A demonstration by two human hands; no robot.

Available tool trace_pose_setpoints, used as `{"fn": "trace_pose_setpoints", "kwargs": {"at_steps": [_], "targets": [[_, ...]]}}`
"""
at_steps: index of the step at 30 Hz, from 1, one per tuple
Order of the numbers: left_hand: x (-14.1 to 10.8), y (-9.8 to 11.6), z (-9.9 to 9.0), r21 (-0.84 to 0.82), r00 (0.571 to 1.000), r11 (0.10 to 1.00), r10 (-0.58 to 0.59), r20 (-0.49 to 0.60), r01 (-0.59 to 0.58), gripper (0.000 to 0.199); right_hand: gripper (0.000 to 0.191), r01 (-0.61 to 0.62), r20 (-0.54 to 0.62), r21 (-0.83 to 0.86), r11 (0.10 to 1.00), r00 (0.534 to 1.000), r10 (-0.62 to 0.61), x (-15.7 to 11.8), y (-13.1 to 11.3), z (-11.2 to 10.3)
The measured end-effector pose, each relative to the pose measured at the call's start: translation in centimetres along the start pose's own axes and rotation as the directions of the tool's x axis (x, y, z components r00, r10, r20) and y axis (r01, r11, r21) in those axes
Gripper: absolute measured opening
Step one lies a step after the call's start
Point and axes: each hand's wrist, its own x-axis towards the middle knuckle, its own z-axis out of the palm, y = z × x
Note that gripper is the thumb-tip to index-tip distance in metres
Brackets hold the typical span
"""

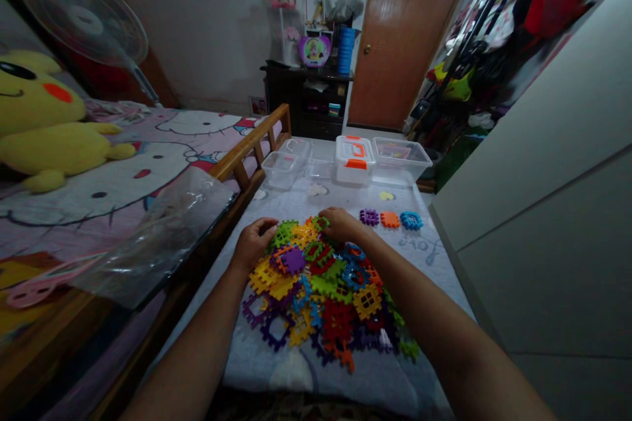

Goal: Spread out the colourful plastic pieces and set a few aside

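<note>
A heap of colourful plastic interlocking tiles (338,319) with notched edges lies on the blue-grey cloth in front of me. My left hand (254,243) rests at the far left of the heap, thumb and fingers apart, beside a green tile (284,235). At the far edge of the heap, my right hand (338,223) has its fingers curled down on a small green tile (323,222); its fingertips are partly hidden. Right of that hand stand three separate block-like pieces: purple (368,217), orange (390,220) and blue (411,220).
Beyond the heap stand a lidded box with orange latches (354,161) and clear plastic bins (402,156). A wooden bed rail (251,151) runs along the left, with a plastic bag (168,230) over it. A white cabinet (553,191) borders the right.
</note>
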Motion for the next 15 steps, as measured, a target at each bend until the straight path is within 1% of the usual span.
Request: {"fn": "trace_pose_setpoints", "kwargs": {"at_steps": [2,4,6,9,11,15], "targets": [[0.1,-0.3,0.0,-0.008,1.000,1.000,0.009,-0.005,-0.009,0.042,0.030,0.000,0.010,-0.001,1.000,1.000,0.000,0.5,-0.2,0.5],[0.1,-0.4,0.0,-0.017,1.000,1.000,0.013,-0.009,-0.013,0.041,0.032,-0.015,0.003,0.005,1.000,1.000,0.015,0.7,-0.2,0.9],[0.1,-0.6,0.0,-0.019,1.000,1.000,0.017,-0.007,-0.017,0.041,0.035,-0.042,-0.028,0.024,0.999,0.999,0.042,0.7,-0.1,1.1],[0.2,-0.8,0.0,-0.008,1.000,1.000,0.025,0.000,-0.025,0.040,0.023,-0.078,-0.098,0.075,0.994,0.992,0.085,0.5,0.0,1.2],[0.2,-0.8,0.0,-0.003,1.000,1.000,0.027,0.003,-0.027,0.040,0.020,-0.092,-0.137,0.110,0.990,0.985,0.106,0.2,0.2,1.3],[0.0,-0.2,0.0,-0.003,1.000,1.000,0.012,0.002,-0.012,0.041,0.032,-0.105,-0.193,0.236,0.966,0.969,0.153,-0.7,1.1,1.5]]}}
